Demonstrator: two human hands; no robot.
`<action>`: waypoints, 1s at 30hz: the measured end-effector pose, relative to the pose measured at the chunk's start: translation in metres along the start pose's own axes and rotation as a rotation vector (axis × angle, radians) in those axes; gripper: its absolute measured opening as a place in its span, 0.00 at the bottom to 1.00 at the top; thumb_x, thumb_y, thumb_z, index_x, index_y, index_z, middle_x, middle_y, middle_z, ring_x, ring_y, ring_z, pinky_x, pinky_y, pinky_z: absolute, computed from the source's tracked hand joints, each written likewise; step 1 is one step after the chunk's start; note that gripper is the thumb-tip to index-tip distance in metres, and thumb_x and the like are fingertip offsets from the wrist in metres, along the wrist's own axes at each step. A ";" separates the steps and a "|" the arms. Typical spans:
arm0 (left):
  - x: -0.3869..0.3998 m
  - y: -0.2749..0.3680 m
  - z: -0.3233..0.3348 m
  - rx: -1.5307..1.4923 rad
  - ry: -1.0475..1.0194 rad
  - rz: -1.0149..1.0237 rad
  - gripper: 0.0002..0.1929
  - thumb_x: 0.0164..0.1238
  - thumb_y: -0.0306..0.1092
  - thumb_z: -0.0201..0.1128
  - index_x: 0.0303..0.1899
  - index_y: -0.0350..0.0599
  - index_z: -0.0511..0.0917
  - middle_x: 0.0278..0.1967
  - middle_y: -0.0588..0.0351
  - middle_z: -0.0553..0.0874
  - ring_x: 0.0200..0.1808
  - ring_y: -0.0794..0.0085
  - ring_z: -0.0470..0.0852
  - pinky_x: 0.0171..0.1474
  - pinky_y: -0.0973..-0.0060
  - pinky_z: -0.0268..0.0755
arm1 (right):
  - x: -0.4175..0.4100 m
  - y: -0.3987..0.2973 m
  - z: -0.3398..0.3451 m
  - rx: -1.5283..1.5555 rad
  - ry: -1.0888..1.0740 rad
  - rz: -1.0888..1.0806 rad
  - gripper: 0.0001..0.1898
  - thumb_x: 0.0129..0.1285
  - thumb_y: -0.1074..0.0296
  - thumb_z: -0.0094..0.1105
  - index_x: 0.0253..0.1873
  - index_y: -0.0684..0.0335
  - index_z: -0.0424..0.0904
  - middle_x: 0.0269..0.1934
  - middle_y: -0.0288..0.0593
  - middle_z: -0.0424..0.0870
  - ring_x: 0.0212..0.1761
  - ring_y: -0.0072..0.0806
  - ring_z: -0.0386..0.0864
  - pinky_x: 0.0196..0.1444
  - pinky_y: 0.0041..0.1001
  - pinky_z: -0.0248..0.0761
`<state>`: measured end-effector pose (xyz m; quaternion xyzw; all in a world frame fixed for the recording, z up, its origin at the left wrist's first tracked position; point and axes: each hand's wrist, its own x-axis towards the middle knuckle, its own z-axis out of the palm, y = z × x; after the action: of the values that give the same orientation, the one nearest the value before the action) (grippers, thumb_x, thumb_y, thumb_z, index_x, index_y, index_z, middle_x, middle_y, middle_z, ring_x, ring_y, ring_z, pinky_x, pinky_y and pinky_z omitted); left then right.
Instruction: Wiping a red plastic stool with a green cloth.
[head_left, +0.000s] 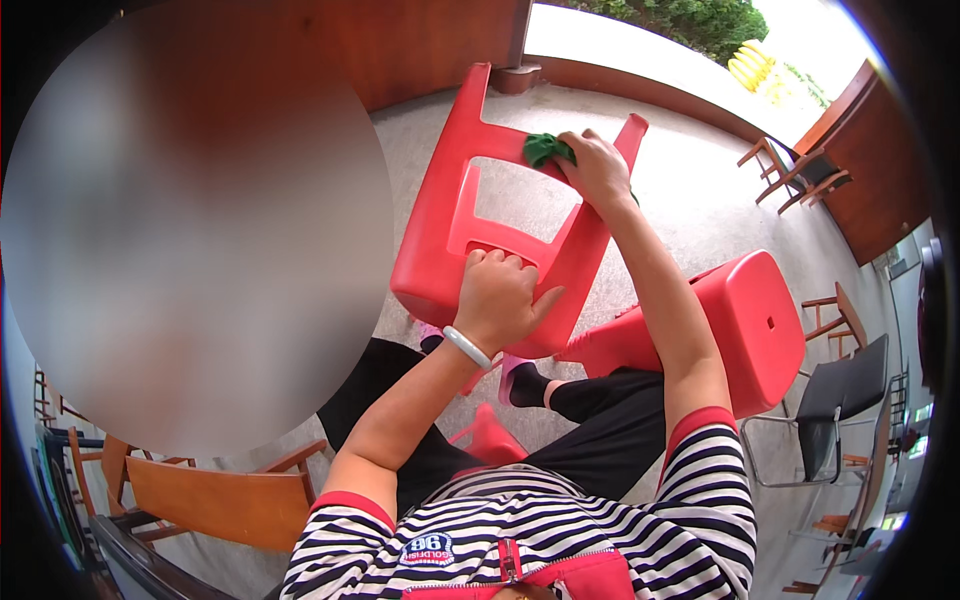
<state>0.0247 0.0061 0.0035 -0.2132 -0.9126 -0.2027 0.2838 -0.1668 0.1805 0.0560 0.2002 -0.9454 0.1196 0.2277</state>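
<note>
A red plastic stool (427, 240) is tilted in front of me, its legs pointing away towards the doorway. My left hand (499, 300), with a pale bangle at the wrist, curls its fingers over the edge of an opening in the stool. At the far end, my right hand (598, 169) pinches a bunched green cloth (546, 149) against the bar between two legs. Part of that bar and the right leg is hidden behind the right hand and forearm.
A second red stool (761, 322) lies tipped by my right leg. Part of a red plastic seat (491, 435) shows between my thighs. Around stand a black metal-framed chair (844, 401), a wooden armchair (217, 484) and another chair (806, 172) by the wall. The left side is blurred.
</note>
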 end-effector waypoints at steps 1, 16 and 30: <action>0.000 0.000 0.001 0.003 0.005 0.005 0.26 0.70 0.59 0.65 0.24 0.46 0.83 0.24 0.51 0.83 0.33 0.56 0.82 0.45 0.56 0.67 | 0.008 -0.004 0.007 0.005 -0.010 -0.005 0.14 0.68 0.53 0.69 0.55 0.47 0.86 0.48 0.48 0.85 0.51 0.48 0.86 0.55 0.43 0.80; 0.007 0.008 -0.007 0.033 -0.265 -0.136 0.26 0.75 0.58 0.60 0.30 0.45 0.89 0.31 0.48 0.89 0.41 0.55 0.87 0.54 0.55 0.74 | 0.072 -0.103 0.055 -0.008 -0.086 -0.172 0.18 0.66 0.53 0.70 0.59 0.47 0.86 0.55 0.51 0.84 0.55 0.50 0.87 0.56 0.44 0.83; -0.001 0.005 0.001 0.070 -0.136 -0.103 0.23 0.71 0.55 0.64 0.27 0.44 0.88 0.31 0.47 0.89 0.40 0.55 0.88 0.54 0.55 0.75 | -0.012 -0.122 0.030 0.312 -0.212 -0.363 0.17 0.62 0.56 0.74 0.54 0.49 0.86 0.47 0.51 0.86 0.48 0.53 0.87 0.50 0.49 0.82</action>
<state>0.0278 0.0101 0.0035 -0.1694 -0.9461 -0.1700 0.2175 -0.1157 0.0661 0.0404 0.4108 -0.8826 0.1994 0.1113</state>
